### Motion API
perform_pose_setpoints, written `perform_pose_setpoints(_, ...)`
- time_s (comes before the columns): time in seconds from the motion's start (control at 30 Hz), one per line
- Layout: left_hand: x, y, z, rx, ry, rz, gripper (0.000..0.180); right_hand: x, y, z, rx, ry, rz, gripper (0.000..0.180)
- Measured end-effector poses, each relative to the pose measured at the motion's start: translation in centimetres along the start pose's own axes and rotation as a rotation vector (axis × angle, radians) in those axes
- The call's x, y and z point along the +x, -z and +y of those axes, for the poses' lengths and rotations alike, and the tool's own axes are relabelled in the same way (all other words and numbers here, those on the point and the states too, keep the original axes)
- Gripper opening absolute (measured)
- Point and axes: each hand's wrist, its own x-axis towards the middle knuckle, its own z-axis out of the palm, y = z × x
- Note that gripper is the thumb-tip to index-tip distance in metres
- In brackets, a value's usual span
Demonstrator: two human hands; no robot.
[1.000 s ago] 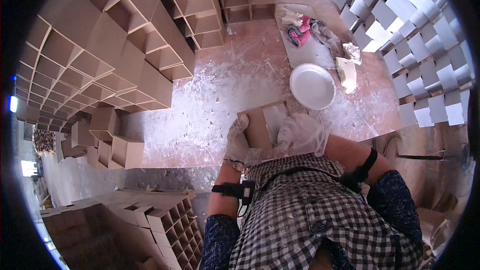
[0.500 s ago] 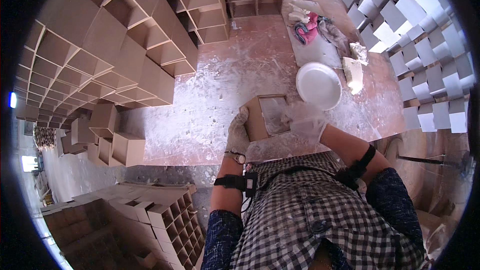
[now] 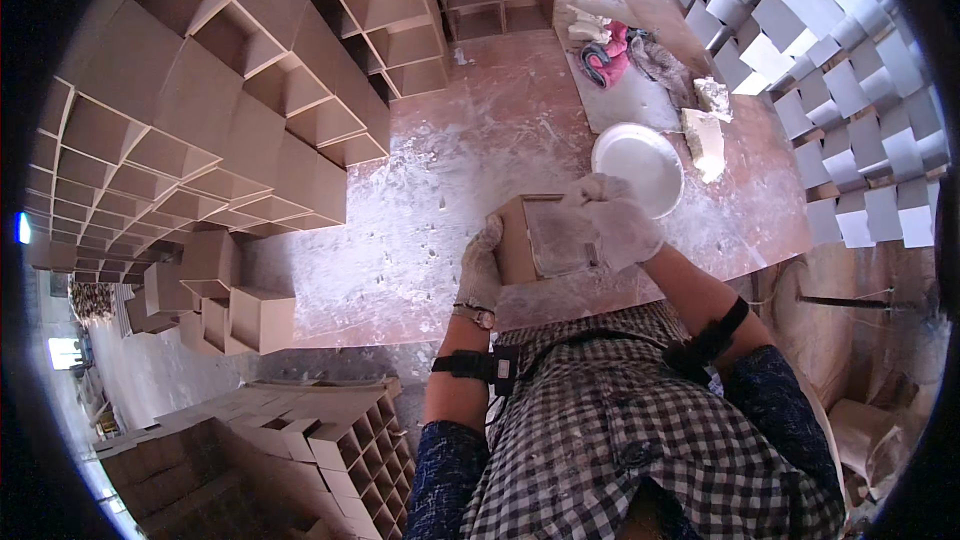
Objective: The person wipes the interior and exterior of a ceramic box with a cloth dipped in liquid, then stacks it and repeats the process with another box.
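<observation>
A small brown cardboard box [image 3: 517,252] rests on the worktable with its framed face up; pale, hazy material shows inside the frame. My left hand [image 3: 481,255], in a whitish knit glove, grips the box by its left side. Over the box's right edge is my right hand [image 3: 622,225], in a white glove with a loose, translucent look. Its fingers are drawn together near the far right corner; what they hold, if anything, cannot be made out. Just beyond that hand stands a round white basin [image 3: 655,145] with white contents.
The worktable [image 3: 420,200] is smeared with white. Stacked open cardboard boxes [image 3: 240,90] rise at the left. A flat board [image 3: 625,112] bears pink and grey cloths [image 3: 607,62]; cream foam-like chunks [image 3: 704,143] lie beside it. Grey-white box pieces [image 3: 840,90] are stacked at right.
My right hand has shifted up toward the box's far right corner, its fingers now drawn together. My left hand still holds the box, which has hardly moved.
</observation>
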Motion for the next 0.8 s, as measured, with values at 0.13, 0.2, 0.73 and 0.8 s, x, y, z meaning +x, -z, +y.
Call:
perform_pose_setpoints(0.13, -0.7, -1.1, 0.6, 0.03, -0.004, -0.02, 0.055, 0.3, -1.9, -0.6, -0.336, -0.078, 0.171, 0.013)
perform_pose_setpoints(0.2, -0.7, -1.0, 0.7, 0.019, -0.013, -0.017, 0.055, 0.1, -3.2, -0.6, -0.821, 0.263, 0.124, 0.01)
perform_pose_setpoints(0.73, 1.4, 2.6, -0.4, -0.114, 0.12, -0.013, 0.051, -2.6, -3.5, -3.5, -1.26, 0.289, -0.304, 0.013)
perform_pose_setpoints(0.8, 1.6, 2.5, -0.4, -0.073, 0.105, -0.046, 0.048, -2.9, -2.4, -3.3, -1.264, 0.203, -0.331, 0.015)
